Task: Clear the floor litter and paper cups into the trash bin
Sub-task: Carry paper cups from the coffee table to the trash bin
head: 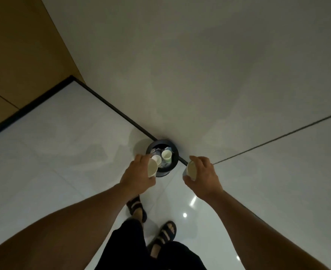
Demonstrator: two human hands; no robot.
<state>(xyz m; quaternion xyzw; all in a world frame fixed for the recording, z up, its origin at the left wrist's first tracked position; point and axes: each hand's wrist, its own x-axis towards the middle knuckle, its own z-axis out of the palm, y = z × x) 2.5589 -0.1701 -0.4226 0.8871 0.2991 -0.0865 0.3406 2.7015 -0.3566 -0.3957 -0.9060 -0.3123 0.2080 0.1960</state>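
Bin [172, 165], round and black, holds pale paper cups [166, 154].

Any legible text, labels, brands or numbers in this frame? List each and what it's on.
None legible.
Left cup, gripped by the left hand: plain, no print seen.
Right cup, gripped by the right hand: plain too.
Binned cups in the trash bin: too small and blurred to read.

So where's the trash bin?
In the head view the trash bin stands mid-frame on the floor against the wall, just beyond the left hand and left of the right hand.
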